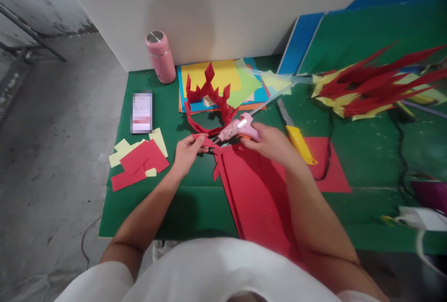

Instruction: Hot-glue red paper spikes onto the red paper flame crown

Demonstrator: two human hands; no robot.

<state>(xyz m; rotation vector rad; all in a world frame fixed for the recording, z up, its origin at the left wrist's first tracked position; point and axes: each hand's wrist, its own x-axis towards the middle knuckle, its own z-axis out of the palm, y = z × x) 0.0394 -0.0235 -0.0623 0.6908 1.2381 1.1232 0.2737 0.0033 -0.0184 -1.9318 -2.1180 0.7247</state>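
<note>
My left hand [188,154] pinches a small folded piece of red paper [205,140] between thumb and fingers. In my right hand [274,144] is a pink hot glue gun [240,127], its nozzle pointing left, close to the folded piece; whether they touch I cannot tell. A red paper crown [209,80] with pointed folded tips stands just behind both hands. Under my right forearm lies a large red paper sheet [256,190], with small red scraps along its left edge.
Left on the green table [167,211] lie a phone [142,113] and red and yellow paper pieces [144,160]. Behind stand a pink flask [161,57] and coloured sheets [223,74]. To the right are a yellow utility knife [300,143], red-and-yellow paper spikes [377,85] and a black cord [330,148].
</note>
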